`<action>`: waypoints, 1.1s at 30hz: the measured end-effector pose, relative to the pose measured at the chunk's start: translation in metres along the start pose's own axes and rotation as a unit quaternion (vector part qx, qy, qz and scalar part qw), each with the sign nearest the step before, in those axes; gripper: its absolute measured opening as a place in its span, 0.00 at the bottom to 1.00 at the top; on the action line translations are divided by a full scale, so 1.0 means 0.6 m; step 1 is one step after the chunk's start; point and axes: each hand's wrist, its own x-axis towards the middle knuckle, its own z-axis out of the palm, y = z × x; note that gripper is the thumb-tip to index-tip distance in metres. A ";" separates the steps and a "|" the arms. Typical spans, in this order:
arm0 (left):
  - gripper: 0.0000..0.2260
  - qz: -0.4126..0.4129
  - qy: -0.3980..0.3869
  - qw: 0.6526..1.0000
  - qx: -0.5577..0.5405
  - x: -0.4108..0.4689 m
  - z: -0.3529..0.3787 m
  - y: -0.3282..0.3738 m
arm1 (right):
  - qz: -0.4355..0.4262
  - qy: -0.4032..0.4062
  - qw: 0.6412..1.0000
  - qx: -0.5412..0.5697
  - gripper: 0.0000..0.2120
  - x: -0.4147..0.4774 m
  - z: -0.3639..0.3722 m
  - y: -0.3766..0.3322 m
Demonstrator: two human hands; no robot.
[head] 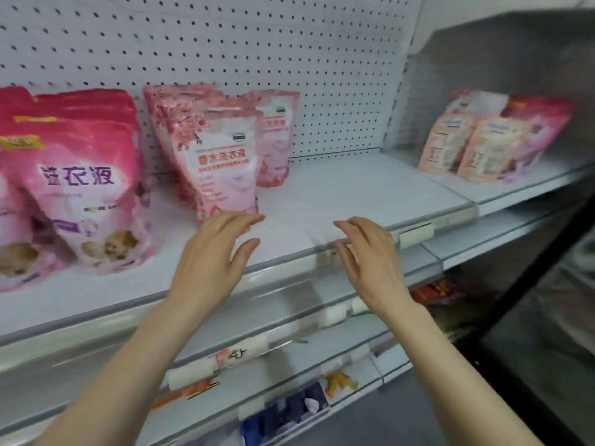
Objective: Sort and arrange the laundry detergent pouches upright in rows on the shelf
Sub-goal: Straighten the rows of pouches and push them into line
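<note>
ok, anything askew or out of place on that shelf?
Yes. The middle floral pouches lean, tops tipped left, and another floral pouch stands behind them, out of line. In the right bay, peach pouches and a darker pink pouch sit bunched together, unsorted. No spill visible.

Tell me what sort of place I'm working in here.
Probably a shop aisle: a pegboard back, price-label strips along the shelf edges, and pink detergent pouches standing face-out in rows.
</note>
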 end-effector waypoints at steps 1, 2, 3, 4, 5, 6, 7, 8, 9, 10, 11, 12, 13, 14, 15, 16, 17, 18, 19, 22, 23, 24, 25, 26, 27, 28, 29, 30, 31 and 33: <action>0.15 -0.001 -0.006 1.000 -0.013 0.015 0.029 0.028 | 0.012 -0.006 1.000 -0.006 0.16 -0.009 -0.020 0.037; 0.15 -0.001 -0.014 1.000 -0.025 0.031 0.060 0.056 | 0.024 -0.011 1.000 -0.014 0.17 -0.015 -0.042 0.076; 0.16 0.000 -0.022 0.999 -0.037 0.048 0.091 0.085 | 0.035 -0.016 0.999 -0.022 0.17 -0.019 -0.064 0.116; 0.16 0.004 -0.027 0.999 -0.045 0.065 0.123 0.115 | 0.047 -0.019 0.998 -0.031 0.17 -0.022 -0.086 0.156; 0.16 0.011 -0.029 0.998 -0.051 0.083 0.154 0.144 | 0.059 -0.020 0.997 -0.040 0.17 -0.025 -0.106 0.196; 0.16 0.018 -0.031 0.998 -0.056 0.100 0.184 0.172 | 0.071 -0.018 0.996 -0.049 0.17 -0.028 -0.124 0.234; 0.16 0.021 -0.036 0.997 -0.064 0.116 0.212 0.200 | 0.085 -0.018 0.995 -0.055 0.17 -0.031 -0.140 0.271; 0.15 0.021 -0.040 0.996 -0.073 0.132 0.239 0.225 | 0.102 -0.020 0.993 -0.057 0.18 -0.033 -0.155 0.307; 0.15 0.020 -0.044 0.995 -0.083 0.149 0.263 0.249 | 0.121 -0.026 0.991 -0.057 0.18 -0.033 -0.167 0.342; 0.16 0.022 -0.047 0.994 -0.091 0.168 0.286 0.272 | 0.138 -0.030 0.988 -0.059 0.19 -0.031 -0.180 0.376; 0.16 0.026 -0.052 0.994 -0.098 0.186 0.306 0.292 | 0.151 -0.031 0.986 -0.062 0.19 -0.028 -0.189 0.410; 0.17 0.030 -0.059 0.993 -0.100 0.203 0.325 0.309 | 0.162 -0.031 0.984 -0.064 0.20 -0.025 -0.197 0.441; 0.18 0.034 -0.068 0.992 -0.101 0.221 0.342 0.325 | 0.173 -0.032 0.982 -0.064 0.20 -0.020 -0.204 0.472; 0.18 0.036 -0.077 0.991 -0.102 0.240 0.359 0.338 | 0.186 -0.032 0.980 -0.063 0.21 -0.014 -0.209 0.501; 0.19 0.037 -0.084 0.991 -0.102 0.261 0.374 0.350 | 0.200 -0.029 0.977 -0.059 0.21 -0.006 -0.213 0.528; 0.20 0.039 -0.089 0.990 -0.101 0.284 0.390 0.360 | 0.216 -0.025 0.975 -0.052 0.22 0.004 -0.216 0.555; 0.21 0.044 -0.091 0.990 -0.099 0.309 0.405 0.369 | 0.231 -0.017 0.972 -0.043 0.23 0.017 -0.218 0.581; 0.21 0.047 -0.093 0.990 -0.097 0.336 0.422 0.378 | 0.246 -0.008 0.969 -0.035 0.23 0.032 -0.220 0.605; 0.22 0.048 -0.096 0.989 -0.097 0.364 0.440 0.385 | 0.259 0.000 0.965 -0.029 0.24 0.049 -0.223 0.628; 0.25 0.012 -0.117 0.986 -0.117 0.446 0.500 0.399 | 0.278 0.014 0.960 -0.014 0.24 0.102 -0.224 0.688; 0.26 -0.008 -0.126 0.984 -0.127 0.472 0.522 0.400 | 0.284 0.023 0.959 -0.007 0.25 0.118 -0.223 0.705; 0.27 -0.029 -0.135 0.981 -0.137 0.499 0.543 0.401 | 0.291 0.033 0.956 0.001 0.26 0.133 -0.221 0.720; 0.28 -0.047 -0.142 0.978 -0.148 0.525 0.561 0.405 | 0.299 0.043 0.953 0.009 0.28 0.147 -0.218 0.735; 0.29 -0.067 -0.149 0.973 -0.165 0.552 0.579 0.408 | 0.305 0.050 0.951 0.016 0.29 0.159 -0.215 0.748; 0.28 -0.087 -0.153 0.966 -0.189 0.577 0.593 0.415 | 0.307 0.053 0.950 0.022 0.29 0.170 -0.210 0.759; 0.27 -0.108 -0.156 0.957 -0.218 0.600 0.606 0.423 | 0.308 0.053 0.949 0.029 0.29 0.179 -0.205 0.770; 0.27 -0.124 -0.155 0.950 -0.242 0.623 0.621 0.428 | 0.309 0.052 0.949 0.038 0.29 0.187 -0.201 0.780; 0.26 -0.139 -0.150 0.944 -0.260 0.643 0.635 0.431 | 0.313 0.056 0.947 0.049 0.29 0.193 -0.196 0.791; 0.26 -0.159 -0.139 0.938 -0.274 0.659 0.648 0.433 | 0.318 0.059 0.944 0.063 0.30 0.198 -0.191 0.800; 0.25 -0.198 -0.112 0.930 -0.288 0.679 0.666 0.428 | 0.326 0.058 0.939 0.087 0.29 0.207 -0.182 0.818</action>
